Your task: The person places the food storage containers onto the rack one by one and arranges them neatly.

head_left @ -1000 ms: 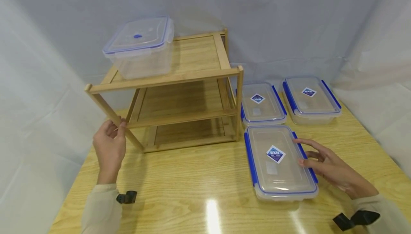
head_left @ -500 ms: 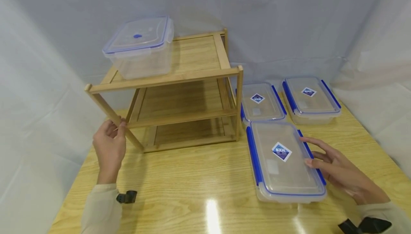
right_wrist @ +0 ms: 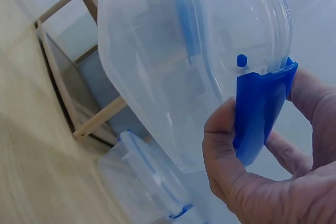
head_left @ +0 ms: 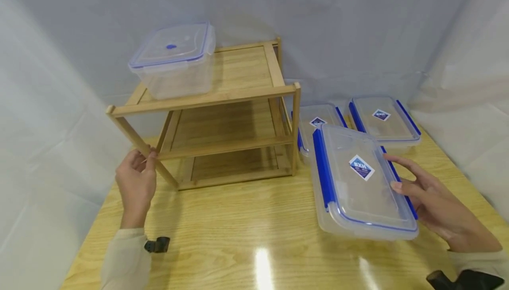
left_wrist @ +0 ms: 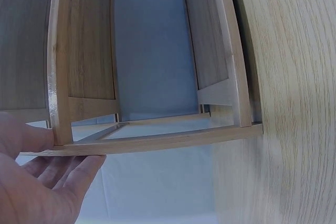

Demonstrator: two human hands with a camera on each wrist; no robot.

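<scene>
My left hand (head_left: pixel 136 179) grips the front left post of a three-tier wooden shelf rack (head_left: pixel 203 100), thumb and fingers around the post where the middle tier joins it. My right hand (head_left: pixel 433 201) holds a clear plastic food container (head_left: pixel 370 197) by its right side, at the blue locking clip (right_wrist: pixel 260 108). The container has a blue-edged lid with a diamond label and is tilted, raised off the table with its left side facing the rack. In the right wrist view, its clear base (right_wrist: pixel 147 66) fills the middle, and fingers pinch the clip from both sides.
A larger lidded clear container (head_left: pixel 175 69) stands on the rack's top tier, at left. Two more blue-clipped containers sit on the wooden table (head_left: pixel 222 232) right of the rack: one close beside it (head_left: pixel 310 135), partly hidden, another (head_left: pixel 381 126) farther right. Pale sheeting hangs behind.
My right hand has lifted the container from the table, moving it slightly right and tilting it. The left hand stays on the rack's post.
</scene>
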